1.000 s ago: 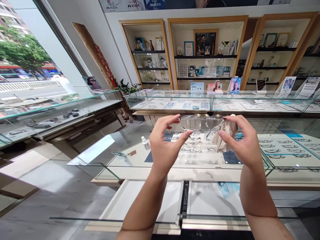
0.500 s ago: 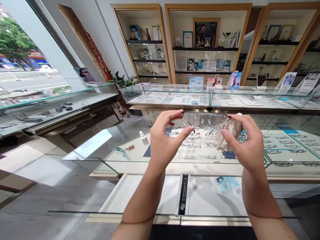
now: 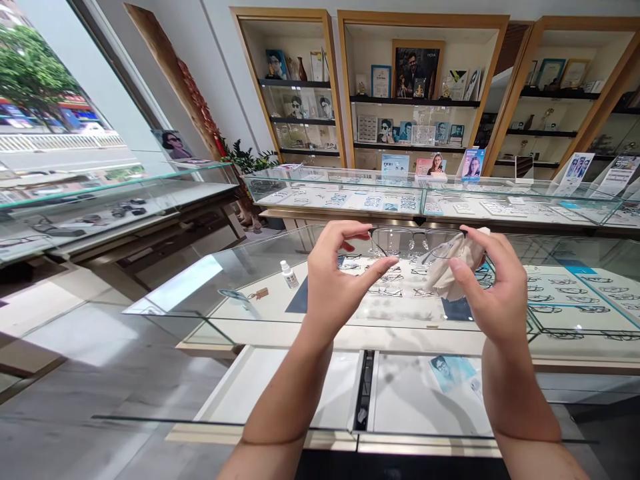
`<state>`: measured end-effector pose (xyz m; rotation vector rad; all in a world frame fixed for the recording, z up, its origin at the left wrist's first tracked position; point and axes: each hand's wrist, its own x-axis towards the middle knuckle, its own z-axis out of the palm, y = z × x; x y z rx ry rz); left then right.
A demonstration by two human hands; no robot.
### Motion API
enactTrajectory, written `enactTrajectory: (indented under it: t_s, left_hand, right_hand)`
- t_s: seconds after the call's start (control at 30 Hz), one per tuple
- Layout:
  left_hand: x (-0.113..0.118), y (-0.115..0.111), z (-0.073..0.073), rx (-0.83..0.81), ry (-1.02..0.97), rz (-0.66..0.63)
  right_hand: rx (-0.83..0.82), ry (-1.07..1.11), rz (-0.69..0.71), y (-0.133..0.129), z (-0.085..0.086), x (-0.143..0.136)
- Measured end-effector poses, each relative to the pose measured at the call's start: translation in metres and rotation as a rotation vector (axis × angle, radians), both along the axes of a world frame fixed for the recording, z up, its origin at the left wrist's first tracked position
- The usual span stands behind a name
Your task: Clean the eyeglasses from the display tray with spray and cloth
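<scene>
A pair of thin-rimmed eyeglasses is held up above the glass counter, lenses facing me. My left hand grips their left end, index finger at the top corner and thumb lower down near the temple. At the opposite end, my right hand pinches the other corner with its index finger and thumb. A beige cloth is also in the right hand, hanging between thumb and fingers and partly behind the right lens. The right hand's remaining fingers are mostly hidden.
Below the hands, the glass display case holds rows of spectacle frames. A white spray bottle and a brown tag appear left of my hands. Open white drawers sit nearer me, one with a photo leaflet.
The eyeglasses have tilted a little and shifted slightly right in view with both hands. More of the cloth now shows, spread leftward under the right lens.
</scene>
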<state>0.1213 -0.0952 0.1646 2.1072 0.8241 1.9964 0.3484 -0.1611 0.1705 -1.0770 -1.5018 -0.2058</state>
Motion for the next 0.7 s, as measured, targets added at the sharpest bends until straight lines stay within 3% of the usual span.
enactTrajectory:
  t_s: [0.7]
  left_hand:
    - [0.007, -0.003, -0.002, 0.055, -0.034, -0.005]
  right_hand:
    - [-0.092, -0.05, 0.021, 0.014, -0.008, 0.005]
